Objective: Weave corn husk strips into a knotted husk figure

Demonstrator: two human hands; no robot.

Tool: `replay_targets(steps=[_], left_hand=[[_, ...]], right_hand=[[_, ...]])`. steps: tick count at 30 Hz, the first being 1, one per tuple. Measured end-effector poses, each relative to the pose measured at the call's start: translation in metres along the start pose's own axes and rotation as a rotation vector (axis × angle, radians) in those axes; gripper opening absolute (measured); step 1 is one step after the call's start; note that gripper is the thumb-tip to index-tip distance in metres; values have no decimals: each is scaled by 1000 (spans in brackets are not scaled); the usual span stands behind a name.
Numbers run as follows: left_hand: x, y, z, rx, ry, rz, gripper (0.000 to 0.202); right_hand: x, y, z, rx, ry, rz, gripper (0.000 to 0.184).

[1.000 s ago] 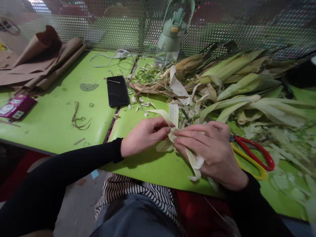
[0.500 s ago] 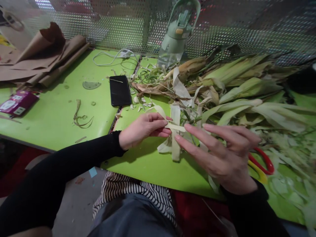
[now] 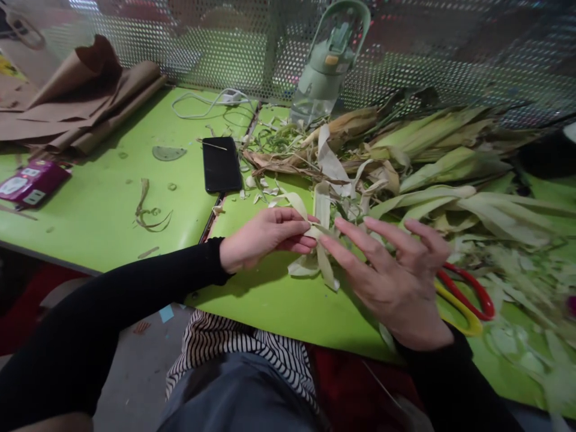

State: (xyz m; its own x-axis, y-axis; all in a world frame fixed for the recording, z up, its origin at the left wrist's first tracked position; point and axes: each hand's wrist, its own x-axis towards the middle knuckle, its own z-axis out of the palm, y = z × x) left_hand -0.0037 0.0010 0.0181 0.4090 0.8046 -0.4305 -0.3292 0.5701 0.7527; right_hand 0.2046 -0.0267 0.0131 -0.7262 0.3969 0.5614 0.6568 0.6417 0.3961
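Note:
Pale corn husk strips (image 3: 323, 204) cross one another just above the table, one folded over near my fingertips and one hanging down with a bent lower end. My left hand (image 3: 272, 235) is closed, pinching the strips where they cross between thumb and fingers. My right hand (image 3: 391, 270) is spread, back upward. Its nearest fingertip touches the folded strip beside my left fingertips, while the other fingers stand apart. Whether a thumb lies beneath is hidden. Scissors with red and yellow handles (image 3: 468, 300) lie beside my right hand, partly covered by it.
Corn husks (image 3: 454, 162) are heaped at the back right, with shreds below. A phone (image 3: 221, 164) and a water bottle (image 3: 318, 84) are beyond my hands. Brown paper (image 3: 85, 102), a purple packet (image 3: 33, 182) and a white cable (image 3: 202, 105) occupy the left and back.
My right hand has moved left and spread its fingers more, coming close to my left fingertips. The crosswise strip now folds over, and the hanging strip has twisted. My left hand keeps its pinch.

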Motion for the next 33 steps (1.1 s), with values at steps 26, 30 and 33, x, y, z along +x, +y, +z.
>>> replay_targets(steps=[26, 30, 33], left_hand=[[-5, -26, -3, 732, -187, 455, 13], [-3, -27, -2, 552, -221, 358, 28], [-1, -23, -3, 415, -258, 300, 30]], right_hand=[[3, -23, 13, 561, 83, 616, 6], [2, -23, 15, 636, 36, 691, 9], [2, -18, 13, 847, -2, 767, 13]])
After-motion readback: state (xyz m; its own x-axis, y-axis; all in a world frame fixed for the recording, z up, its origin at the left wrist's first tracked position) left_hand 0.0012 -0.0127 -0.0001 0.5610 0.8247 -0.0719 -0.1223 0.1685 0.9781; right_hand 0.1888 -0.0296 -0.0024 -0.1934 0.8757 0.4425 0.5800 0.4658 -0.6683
